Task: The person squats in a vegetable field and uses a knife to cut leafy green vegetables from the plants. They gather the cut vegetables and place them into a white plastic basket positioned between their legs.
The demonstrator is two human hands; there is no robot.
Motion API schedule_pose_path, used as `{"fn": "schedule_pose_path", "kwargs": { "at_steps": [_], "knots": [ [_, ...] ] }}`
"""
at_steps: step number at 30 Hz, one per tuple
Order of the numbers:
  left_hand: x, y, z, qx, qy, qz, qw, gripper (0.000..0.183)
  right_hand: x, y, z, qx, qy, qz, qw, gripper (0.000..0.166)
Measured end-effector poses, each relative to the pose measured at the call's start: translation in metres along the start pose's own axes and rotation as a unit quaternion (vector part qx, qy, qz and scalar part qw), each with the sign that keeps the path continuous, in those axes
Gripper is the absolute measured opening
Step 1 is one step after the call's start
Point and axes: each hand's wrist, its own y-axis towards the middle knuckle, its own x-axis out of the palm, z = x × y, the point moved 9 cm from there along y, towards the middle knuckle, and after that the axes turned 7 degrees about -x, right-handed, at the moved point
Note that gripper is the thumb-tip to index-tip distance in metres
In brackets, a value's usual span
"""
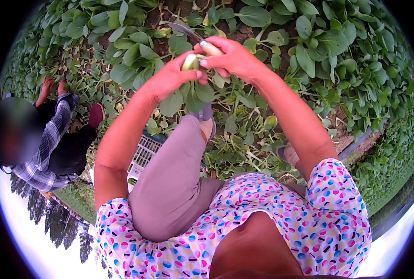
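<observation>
My left hand [175, 75] is closed around a leafy green plant [191, 62], which looks like bok choy. Its pale stem base points up, and its broad leaves hang below my fingers. In my right hand [233, 57] is a small knife [212, 48] with a light wooden handle and a metal collar. The curved blade points away to the upper left, beyond the plant. My right thumb and fingers meet the plant's stems at the base. Parts of the stems are hidden by both hands.
Leafy green plants [323, 38] grow in the soil ahead and to the right. Cut leaves and stems [234, 153] litter the ground around my feet. A white plastic crate [146, 150] stands beside my bent leg. A co-worker in a plaid shirt [53, 129] reaches into the plants at left.
</observation>
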Motion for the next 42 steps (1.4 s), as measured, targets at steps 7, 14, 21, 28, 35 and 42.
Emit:
{"fn": "schedule_pose_path", "kwargs": {
  "at_steps": [7,14,21,28,35,42],
  "knots": [
    [-0.051,-0.006,0.029,0.029,0.308,0.253,0.917,0.038,-0.059,0.018,0.027,0.037,-0.224,0.077,0.971,0.036],
    [-0.182,-0.014,0.048,-0.118,0.591,0.455,0.656,0.050,0.014,0.078,0.053,0.044,-0.401,0.021,0.915,0.045],
    [-0.213,-0.038,0.005,-0.144,0.511,0.514,0.674,0.065,0.033,0.135,0.074,0.041,-0.423,0.029,0.905,0.041],
    [-0.223,-0.048,-0.005,-0.059,0.441,0.547,0.709,0.053,0.013,0.132,0.093,0.059,-0.318,0.044,0.945,0.038],
    [-0.236,-0.049,-0.023,-0.057,0.369,0.560,0.739,0.051,0.020,0.147,0.107,0.115,-0.203,0.048,0.971,0.037],
    [-0.227,-0.046,-0.021,-0.051,0.398,0.556,0.727,0.048,0.023,0.162,0.104,0.120,-0.356,0.020,0.926,0.042]
  ]
}}
